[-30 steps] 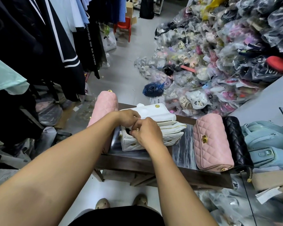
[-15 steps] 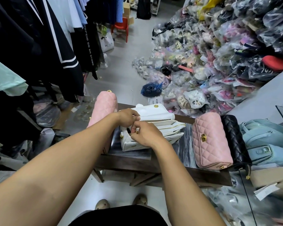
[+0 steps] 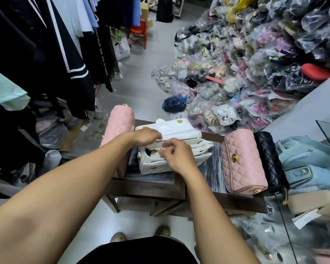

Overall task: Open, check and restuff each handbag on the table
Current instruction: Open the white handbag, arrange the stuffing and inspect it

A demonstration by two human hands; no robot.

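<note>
Beside heaped bagged shoes (image 3: 255, 63), a white quilted handbag (image 3: 154, 166) lies flap-up on a dark table (image 3: 145, 189), left hand (image 3: 146, 137) pressing straight fingers beneath the flap, right hand (image 3: 178, 158) pinching its open top edge.

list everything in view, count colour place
white handbag: 1, white, table middle, flap open
upright pink handbag: 1, pink, table's left edge
flat pink handbag: 1, pink, table right
black handbag: 1, black, beside flat pink handbag
blue bags: two or so, light blue, far right
table: 1, dark wood, under handbags
bagged shoes: many, mixed, floor pile right
hanging clothes: several, mostly dark, left
red chair: 1, red, far back
left hand: 1, rests on white handbag
right hand: 1, fingers pinch white handbag's top
</note>
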